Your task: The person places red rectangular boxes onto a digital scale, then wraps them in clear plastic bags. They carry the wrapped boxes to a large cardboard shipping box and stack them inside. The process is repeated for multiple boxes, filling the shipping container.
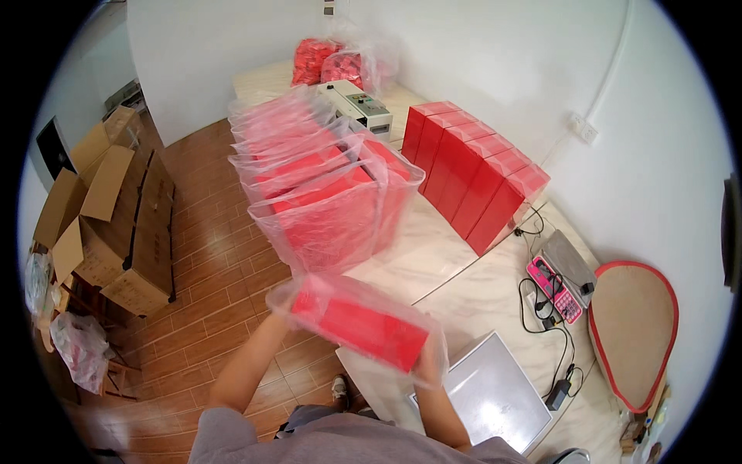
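Both hands grasp one red box (363, 328) in a clear plastic bag (438, 338): the left hand (281, 300) at its left end, the right hand (428, 366) at its right end, with the finger details blurred by the film. The box is tilted, its right end nearer the body, in front of the person at the near edge of the pale table (437, 259). Just beside the right forearm lies a flat silver panel (495, 393). Beyond the held box stands a row of red boxes in cloudy plastic (309, 182), and right of that, a row of glossy red boxes (471, 174) near the wall. A beige machine (354, 108) sits behind them. To the right are a pink keypad device (553, 290), black cables (569, 352) and a red-edged tan panel (635, 332). Open cardboard cartons (127, 232) stand on the left, on the brown floor (224, 298)
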The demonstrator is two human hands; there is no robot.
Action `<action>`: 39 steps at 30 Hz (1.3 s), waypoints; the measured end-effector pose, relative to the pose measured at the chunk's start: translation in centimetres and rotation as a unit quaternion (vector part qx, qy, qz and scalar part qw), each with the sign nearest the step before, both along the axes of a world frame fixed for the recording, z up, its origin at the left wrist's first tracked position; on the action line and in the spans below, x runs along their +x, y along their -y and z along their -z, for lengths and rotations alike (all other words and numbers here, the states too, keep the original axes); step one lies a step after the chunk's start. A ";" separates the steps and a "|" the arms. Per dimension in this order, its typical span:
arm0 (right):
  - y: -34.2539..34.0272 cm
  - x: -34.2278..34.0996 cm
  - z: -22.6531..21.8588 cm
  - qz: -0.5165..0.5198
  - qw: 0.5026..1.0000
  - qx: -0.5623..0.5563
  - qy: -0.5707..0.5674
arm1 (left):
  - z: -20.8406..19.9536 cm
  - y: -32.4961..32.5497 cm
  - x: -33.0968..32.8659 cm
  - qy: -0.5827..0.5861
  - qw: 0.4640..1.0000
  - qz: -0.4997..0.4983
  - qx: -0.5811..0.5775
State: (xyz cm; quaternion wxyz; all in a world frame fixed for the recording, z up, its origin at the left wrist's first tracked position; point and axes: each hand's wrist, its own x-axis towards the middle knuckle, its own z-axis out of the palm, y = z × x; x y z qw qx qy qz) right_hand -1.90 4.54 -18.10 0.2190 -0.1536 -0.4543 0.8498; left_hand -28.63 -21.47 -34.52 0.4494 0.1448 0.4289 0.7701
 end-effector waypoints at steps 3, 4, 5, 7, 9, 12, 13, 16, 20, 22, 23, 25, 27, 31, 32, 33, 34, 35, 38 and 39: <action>0.7 2.1 3.9 -0.027 0.966 -0.246 0.073 | -4.8 -0.4 4.8 0.276 0.961 0.001 0.000; 0.6 2.9 4.6 -0.047 0.958 -0.258 0.119 | -8.4 0.0 7.4 0.215 0.977 -0.006 -0.004; 0.4 3.7 5.3 -0.073 0.945 -0.272 0.166 | -12.3 1.2 10.5 0.154 0.988 -0.021 -0.010; 3.3 3.2 -2.2 -0.071 0.925 -0.213 0.308 | -15.4 3.9 13.8 0.006 0.997 -0.059 -0.050; 3.6 3.5 -1.5 -0.106 0.915 -0.223 0.318 | -15.4 5.3 15.5 -0.084 0.989 -0.074 -0.095; 5.5 4.7 3.2 -0.140 0.923 -0.205 0.294 | -13.2 9.9 18.2 0.057 0.980 -0.140 -0.127; 6.6 3.7 3.2 -0.156 0.930 -0.193 0.273 | -12.2 11.2 18.9 0.083 0.974 -0.177 -0.113; 11.4 0.7 -1.7 -0.178 0.915 -0.102 0.348 | -9.8 14.9 20.0 0.119 0.942 -0.296 -0.106; 16.3 -5.3 0.7 -0.267 0.887 -0.057 0.374 | -11.0 21.1 19.7 0.165 0.873 -0.433 -0.153; 19.4 -9.6 2.3 -0.329 0.876 -0.055 0.349 | -10.4 25.0 18.2 0.173 0.861 -0.456 -0.147; 21.6 -12.0 2.3 -0.359 0.871 -0.049 0.333 | -8.8 27.3 17.8 0.149 0.863 -0.459 -0.148; 25.8 -16.1 3.4 -0.403 0.854 -0.034 0.328 | -5.1 32.0 17.1 0.067 0.874 -0.466 -0.120; 29.8 -20.8 5.5 -0.412 0.844 -0.003 0.343 | -3.5 36.6 15.2 0.069 0.866 -0.489 -0.077; 40.0 -27.3 1.2 -0.448 0.842 -0.027 0.299 | -7.1 45.7 10.5 -0.039 0.902 -0.413 -0.121; 43.1 -29.4 -1.2 -0.474 0.839 0.000 0.269 | -8.2 48.0 9.3 0.052 0.889 -0.441 -0.113; 45.5 -31.2 -2.8 -0.490 0.840 0.026 0.232 | -9.5 49.4 7.2 0.137 0.871 -0.462 -0.099; 47.3 -32.9 -3.8 -0.499 0.842 0.053 0.199 | -10.0 50.9 4.9 0.224 0.847 -0.475 -0.083; 48.9 -34.7 -4.3 -0.507 0.842 0.080 0.164 | -10.0 53.4 2.3 0.229 0.845 -0.481 -0.046; 51.8 -39.0 -4.1 -0.522 0.836 0.115 0.124 | -9.8 58.0 -5.2 0.259 0.842 -0.473 0.018; 52.5 -40.4 -4.5 -0.529 0.829 0.125 0.134 | -12.0 57.5 -8.0 0.267 0.844 -0.464 0.008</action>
